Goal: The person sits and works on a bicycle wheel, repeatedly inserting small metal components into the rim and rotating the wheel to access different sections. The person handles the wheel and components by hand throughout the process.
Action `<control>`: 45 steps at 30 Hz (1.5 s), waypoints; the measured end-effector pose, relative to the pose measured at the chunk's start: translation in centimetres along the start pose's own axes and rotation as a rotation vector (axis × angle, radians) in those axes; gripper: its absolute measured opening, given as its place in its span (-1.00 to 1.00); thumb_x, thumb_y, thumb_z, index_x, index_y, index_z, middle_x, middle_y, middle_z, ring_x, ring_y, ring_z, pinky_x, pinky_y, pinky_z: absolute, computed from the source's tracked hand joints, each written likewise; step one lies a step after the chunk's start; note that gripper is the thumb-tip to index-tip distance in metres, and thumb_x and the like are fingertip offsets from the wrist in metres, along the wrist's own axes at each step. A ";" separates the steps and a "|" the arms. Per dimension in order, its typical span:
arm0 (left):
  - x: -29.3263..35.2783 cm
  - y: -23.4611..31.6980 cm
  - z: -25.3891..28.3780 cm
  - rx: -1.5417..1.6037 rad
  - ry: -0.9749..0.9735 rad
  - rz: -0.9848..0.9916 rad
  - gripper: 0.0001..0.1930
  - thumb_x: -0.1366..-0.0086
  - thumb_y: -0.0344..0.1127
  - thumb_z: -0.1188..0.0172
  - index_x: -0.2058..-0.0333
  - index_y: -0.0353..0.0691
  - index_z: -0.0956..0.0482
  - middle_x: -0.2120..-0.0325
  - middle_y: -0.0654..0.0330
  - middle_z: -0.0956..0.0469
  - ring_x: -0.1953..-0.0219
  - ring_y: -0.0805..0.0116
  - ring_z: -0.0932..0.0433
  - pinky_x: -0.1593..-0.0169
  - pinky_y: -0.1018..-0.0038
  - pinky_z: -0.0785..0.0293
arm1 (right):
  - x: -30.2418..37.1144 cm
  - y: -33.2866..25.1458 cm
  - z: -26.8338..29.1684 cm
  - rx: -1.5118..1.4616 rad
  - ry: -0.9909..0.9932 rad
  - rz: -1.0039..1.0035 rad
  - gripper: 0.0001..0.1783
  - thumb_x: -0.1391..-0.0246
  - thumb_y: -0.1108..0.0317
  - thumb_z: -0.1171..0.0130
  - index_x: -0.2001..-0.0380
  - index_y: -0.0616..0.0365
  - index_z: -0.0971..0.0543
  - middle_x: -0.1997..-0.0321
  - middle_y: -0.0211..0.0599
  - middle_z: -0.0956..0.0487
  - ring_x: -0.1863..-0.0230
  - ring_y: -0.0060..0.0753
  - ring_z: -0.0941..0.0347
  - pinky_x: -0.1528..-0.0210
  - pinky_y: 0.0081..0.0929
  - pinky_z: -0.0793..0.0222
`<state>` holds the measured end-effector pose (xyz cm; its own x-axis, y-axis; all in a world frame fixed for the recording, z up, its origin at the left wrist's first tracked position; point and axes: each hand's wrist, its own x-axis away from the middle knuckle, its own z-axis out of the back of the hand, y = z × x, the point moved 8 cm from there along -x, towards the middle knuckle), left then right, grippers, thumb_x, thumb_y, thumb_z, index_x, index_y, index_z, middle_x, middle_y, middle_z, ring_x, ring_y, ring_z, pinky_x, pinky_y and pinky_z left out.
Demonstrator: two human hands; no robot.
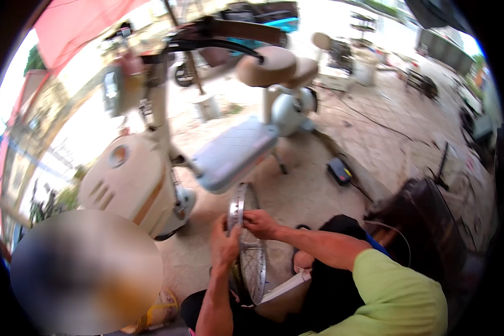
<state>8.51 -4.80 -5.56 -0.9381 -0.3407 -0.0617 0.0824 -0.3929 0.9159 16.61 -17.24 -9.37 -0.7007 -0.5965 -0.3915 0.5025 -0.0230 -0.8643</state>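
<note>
Head view: both bare hands work on a spoked metal wheel rim (236,208), which stands nearly upright on edge between the person's knees, just short of the parked scooter (127,182). Left hand (225,245) is closed around the rim from its left side, thumb toward the outer face. Right hand (260,224) reaches across from the right, its fingers curled in on the rim's edge close to the left hand; whether they also pinch some small part is too blurred to tell. Thin spokes cross the lower part of the wheel, and a pale strip (285,288) lies just to its right, near the person's dark-clad legs.

Beyond the rim, the scooter is cream-coloured, with a pale blue footboard (235,147) and a beige seat (266,66). On the ground to the right lies a small dark box (339,171) with a yellow mark, a cable running from it. Farther right, near the person's lime sleeve (395,288), sits a bulky dark brown object (417,224).
</note>
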 end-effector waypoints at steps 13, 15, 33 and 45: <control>-1.9 2.8 -0.7 -0.083 -0.103 -0.039 -0.44 -0.29 -0.25 -0.28 -0.20 -0.37 -0.40 0.00 -0.05 -0.55 -0.02 0.14 -0.57 -0.16 0.30 -0.45 | 0.0 0.3 -0.3 0.098 0.157 -0.033 -0.74 -0.13 0.43 -0.16 0.08 0.13 -0.61 0.20 -0.03 -0.64 0.15 0.02 -0.61 0.12 -0.21 -0.53; -2.2 2.0 -0.6 -0.082 -0.085 -0.016 -0.43 -0.28 -0.25 -0.29 -0.21 -0.36 -0.40 -0.01 -0.06 -0.55 -0.04 0.13 -0.57 -0.17 0.29 -0.45 | -0.1 2.0 -1.3 -0.080 0.135 -0.004 -0.76 -0.21 0.35 -0.17 0.08 0.14 -0.60 0.18 -0.05 -0.66 0.17 -0.10 -0.63 0.10 -0.24 -0.54; -1.2 1.6 0.0 -0.033 -0.066 -0.082 -0.37 -0.25 -0.14 -0.25 -0.23 -0.30 -0.35 -0.13 -0.17 -0.44 -0.21 -0.13 -0.42 -0.29 0.16 -0.32 | 0.4 3.3 -0.8 -0.305 0.018 -0.125 -0.76 -0.23 0.36 -0.14 0.12 0.27 -0.62 0.22 -0.51 -0.61 0.17 -0.56 -0.47 0.06 -0.50 -0.43; -1.1 2.3 -0.3 -0.055 -0.112 -0.055 -0.38 -0.23 -0.16 -0.22 -0.22 -0.30 -0.34 -0.05 -0.17 -0.45 -0.16 -0.15 -0.42 -0.26 0.13 -0.34 | -0.4 0.8 0.0 -0.158 0.004 -0.075 -0.81 -0.28 0.35 -0.14 0.22 0.26 -0.61 0.33 -0.34 -0.64 0.29 -0.53 -0.52 0.19 -0.45 -0.45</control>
<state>9.86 -5.54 -3.48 -0.9732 -0.2211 -0.0634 0.0456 -0.4558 0.8889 17.27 -16.98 -9.87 -0.7356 -0.5944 -0.3250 0.3632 0.0590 -0.9298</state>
